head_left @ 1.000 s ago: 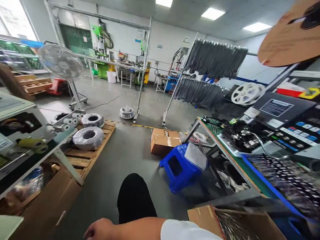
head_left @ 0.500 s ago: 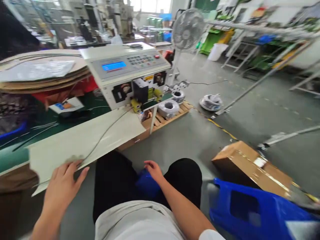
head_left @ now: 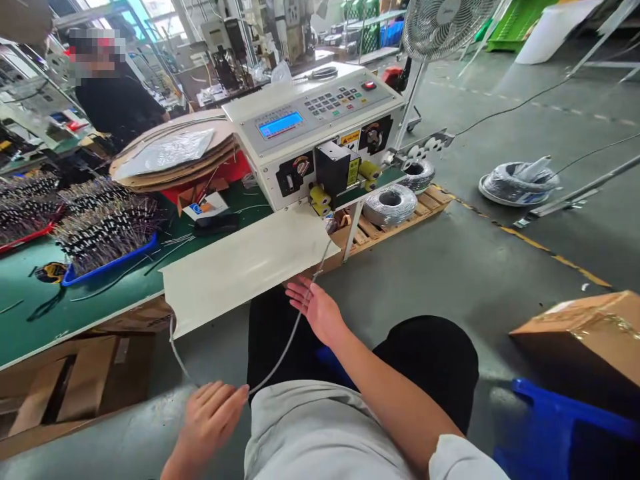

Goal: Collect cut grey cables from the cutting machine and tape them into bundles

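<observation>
A length of grey cable (head_left: 289, 348) hangs in a curve over my lap. My left hand (head_left: 215, 410) is closed around it, low in front of my shirt, and one end trails from there up to the left edge of the cream metal tray (head_left: 240, 273). My right hand (head_left: 320, 310) has its fingers stretched out by the tray's front edge. The cable runs across those fingers and up past the tray's right end. Behind the tray stands a cable cutting machine (head_left: 320, 127) with a lit blue display, keypad and yellow rollers.
Coils of grey cable (head_left: 390, 204) sit on a wooden pallet to the right. Bundles of short wires fill a blue tray (head_left: 113, 260) on the green bench. A cardboard box (head_left: 585, 327), a blue stool (head_left: 540, 413) and a fan (head_left: 445, 27) stand right. A person (head_left: 117, 100) is beyond the bench.
The cable has come off the tray and now hangs below it. My left hand has moved from the tray toward my lap and closed on the cable; my right hand has risen to it.
</observation>
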`<action>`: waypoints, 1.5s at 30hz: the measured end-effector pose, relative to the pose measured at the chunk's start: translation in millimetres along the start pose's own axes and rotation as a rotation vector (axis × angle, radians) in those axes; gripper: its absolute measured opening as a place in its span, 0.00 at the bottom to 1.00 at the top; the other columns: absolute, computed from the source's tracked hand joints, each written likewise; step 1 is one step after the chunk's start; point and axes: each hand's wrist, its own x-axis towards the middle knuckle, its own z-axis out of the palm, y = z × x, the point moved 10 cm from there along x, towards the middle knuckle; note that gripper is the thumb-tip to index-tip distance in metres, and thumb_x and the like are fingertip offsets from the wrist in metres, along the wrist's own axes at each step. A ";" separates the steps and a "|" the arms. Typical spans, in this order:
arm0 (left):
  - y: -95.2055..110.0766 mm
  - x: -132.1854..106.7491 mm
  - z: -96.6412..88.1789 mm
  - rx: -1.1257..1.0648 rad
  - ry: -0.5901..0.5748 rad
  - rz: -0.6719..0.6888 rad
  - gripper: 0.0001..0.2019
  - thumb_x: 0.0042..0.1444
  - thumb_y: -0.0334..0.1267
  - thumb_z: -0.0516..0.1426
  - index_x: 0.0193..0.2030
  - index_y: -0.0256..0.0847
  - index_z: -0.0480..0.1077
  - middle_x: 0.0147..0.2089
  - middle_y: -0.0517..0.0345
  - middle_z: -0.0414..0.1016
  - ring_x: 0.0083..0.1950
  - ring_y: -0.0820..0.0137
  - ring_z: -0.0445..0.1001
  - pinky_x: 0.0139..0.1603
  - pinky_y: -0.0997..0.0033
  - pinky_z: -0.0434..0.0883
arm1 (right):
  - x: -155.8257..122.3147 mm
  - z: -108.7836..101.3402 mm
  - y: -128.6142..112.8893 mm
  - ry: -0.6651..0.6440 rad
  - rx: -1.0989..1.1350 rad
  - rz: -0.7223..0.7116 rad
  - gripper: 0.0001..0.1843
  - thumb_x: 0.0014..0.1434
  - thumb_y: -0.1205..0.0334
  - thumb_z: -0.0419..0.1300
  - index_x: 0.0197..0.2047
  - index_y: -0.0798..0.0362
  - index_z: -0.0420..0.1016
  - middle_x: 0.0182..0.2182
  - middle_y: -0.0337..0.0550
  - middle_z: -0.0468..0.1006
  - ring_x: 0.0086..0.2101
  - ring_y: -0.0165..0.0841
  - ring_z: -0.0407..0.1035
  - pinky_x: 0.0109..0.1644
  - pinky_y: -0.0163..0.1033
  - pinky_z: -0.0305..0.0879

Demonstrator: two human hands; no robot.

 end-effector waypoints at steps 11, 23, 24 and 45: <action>4.3 -21.2 112.5 -0.318 -0.184 -0.472 0.12 0.64 0.44 0.52 0.49 0.51 0.74 0.46 0.61 0.82 0.43 0.67 0.82 0.38 0.72 0.78 | -45.1 -161.0 -42.6 0.516 -0.152 -0.264 0.27 0.59 0.42 0.59 0.54 0.50 0.72 0.30 0.39 0.77 0.33 0.34 0.75 0.36 0.37 0.70; -4.0 43.2 116.1 -0.082 -0.035 -0.408 0.16 0.57 0.43 0.52 0.50 0.53 0.75 0.43 0.57 0.80 0.38 0.60 0.77 0.34 0.63 0.71 | -48.3 -267.0 2.7 0.731 0.041 -0.054 0.19 0.63 0.52 0.53 0.53 0.49 0.70 0.45 0.46 0.81 0.42 0.34 0.78 0.43 0.40 0.72; 0.0 47.9 119.6 -0.085 -0.029 -0.360 0.16 0.57 0.43 0.53 0.50 0.53 0.75 0.44 0.56 0.79 0.42 0.59 0.76 0.39 0.61 0.71 | -50.0 -272.4 0.5 0.771 0.058 -0.076 0.19 0.62 0.51 0.53 0.53 0.48 0.70 0.43 0.46 0.82 0.42 0.35 0.78 0.43 0.40 0.73; -15.1 225.5 -3.9 0.049 0.413 -0.255 0.24 0.58 0.40 0.58 0.62 0.42 0.65 0.59 0.44 0.68 0.60 0.54 0.65 0.62 0.50 0.63 | -36.3 -276.0 20.3 0.733 0.091 -0.149 0.19 0.52 0.54 0.62 0.47 0.51 0.76 0.20 0.32 0.73 0.25 0.31 0.73 0.33 0.37 0.69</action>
